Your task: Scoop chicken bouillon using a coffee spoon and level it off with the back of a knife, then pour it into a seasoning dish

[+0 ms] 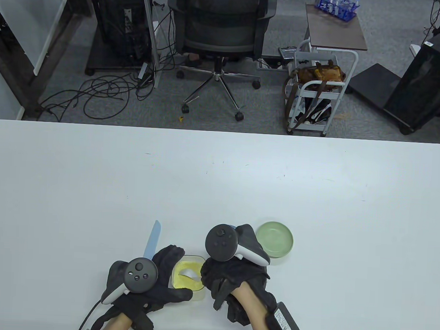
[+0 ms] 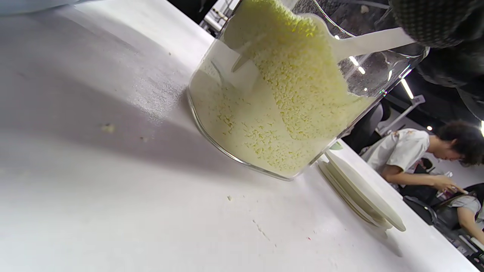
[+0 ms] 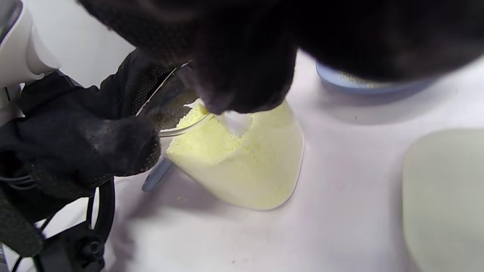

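A clear glass container (image 1: 195, 292) of yellow chicken bouillon (image 2: 287, 90) stands near the table's front edge. My left hand (image 1: 164, 276) grips it, thumb and fingers (image 3: 113, 147) curled on its rim. My right hand (image 1: 214, 275) pinches the handle of a white coffee spoon (image 1: 188, 274), whose bowl is dug into the granules (image 3: 242, 166). In the left wrist view the spoon (image 2: 363, 43) carries a heap of bouillon. A light-blue knife (image 1: 152, 239) lies flat on the table, its handle end (image 3: 157, 179) under my left hand. The pale green seasoning dish (image 1: 275, 238) sits empty just right of my right hand.
A bluish rounded object (image 3: 363, 85) lies partly hidden beneath my right hand. A few spilled granules (image 2: 107, 128) dot the white table (image 1: 219, 179). The dish (image 2: 363, 192) stands close behind the container. A seated person (image 2: 416, 151) is in the background.
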